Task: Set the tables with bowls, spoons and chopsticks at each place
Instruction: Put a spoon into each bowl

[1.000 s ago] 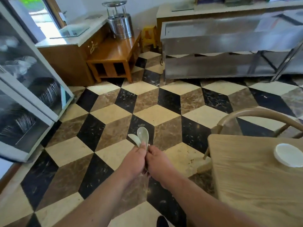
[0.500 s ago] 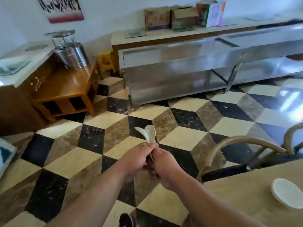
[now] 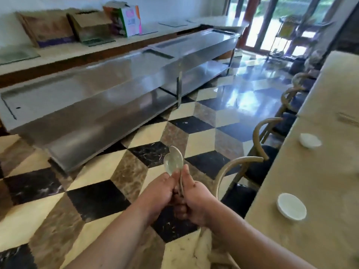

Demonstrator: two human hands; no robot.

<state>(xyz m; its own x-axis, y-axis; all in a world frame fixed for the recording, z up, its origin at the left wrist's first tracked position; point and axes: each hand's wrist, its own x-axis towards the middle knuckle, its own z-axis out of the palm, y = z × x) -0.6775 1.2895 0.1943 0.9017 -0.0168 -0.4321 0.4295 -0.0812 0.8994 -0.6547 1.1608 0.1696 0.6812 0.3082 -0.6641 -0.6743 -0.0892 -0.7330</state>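
Head's swung right since a moment ago, so the long pale wooden table (image 3: 320,177) with two small white round bowls (image 3: 291,208) shows now. Both the left hand (image 3: 157,193) and right hand (image 3: 196,202) stay pressed together, fingers curled round the pale ceramic spoons (image 3: 173,162), scoops sticking up past the fingertips.

two bowls (image 3: 291,206) on right-hand table (image 3: 320,191)

head cam, only view | faces forward-down (frame tilted) | close above left hand (image 3: 155,193), right hand (image 3: 199,203) | floor (image 3: 93,200) ahead | table (image 3: 320,181) right
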